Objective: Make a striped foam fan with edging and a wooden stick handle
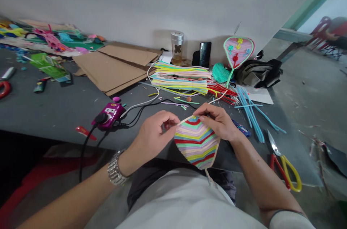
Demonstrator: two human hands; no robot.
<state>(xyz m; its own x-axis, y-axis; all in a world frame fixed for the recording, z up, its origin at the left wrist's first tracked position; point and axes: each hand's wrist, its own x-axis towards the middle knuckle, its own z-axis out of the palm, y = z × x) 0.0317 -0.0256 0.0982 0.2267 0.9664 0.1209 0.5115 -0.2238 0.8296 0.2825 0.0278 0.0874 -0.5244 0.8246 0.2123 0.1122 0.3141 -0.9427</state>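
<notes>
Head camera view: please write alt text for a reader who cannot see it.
A person's left hand and right hand hold a cream pipe cleaner along the top edge of a striped pipe-cleaner panel. Beyond it, on a grey table, are bundled pipe cleaners and a decorated pink fan; scissors lie at the right.

The striped panel [197,143] looks fuzzy, the cardboard [108,72] matt.

Your fan [199,142] is over the table's [67,108] front edge, the socket [112,116] left of it, scissors [277,152] near the right front corner; bottle [177,48] and phone [205,54] stand by the back edge.
</notes>
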